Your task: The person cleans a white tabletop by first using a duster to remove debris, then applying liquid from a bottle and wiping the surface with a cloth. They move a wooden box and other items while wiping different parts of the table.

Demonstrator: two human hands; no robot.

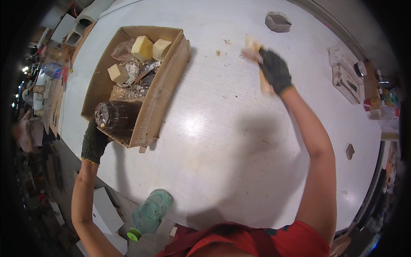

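Observation:
My left hand [95, 143], in a dark knitted glove, is closed on the near left end of an open cardboard box [165, 85]; its fingertips are hidden beneath the box. Inside the box lie a dark brown jar [124, 115] on its side, yellowish foam blocks [142, 48], crumpled plastic [123, 51] and grey debris [132, 91]. Out at the far right, my right hand [275, 70], gloved too, presses a pale yellowish rag [251, 46] on the white tabletop [205, 158]. Motion blurs the rag. Small crumbs [218, 53] lie left of it.
A green plastic bottle [152, 210] lies at the near table edge. At the far side stands a greyish angular dish [278, 21]. Stained white box-shaped objects [346, 83] and a small brown piece [350, 151] sit at the right. Cluttered shelving lies beyond the left edge.

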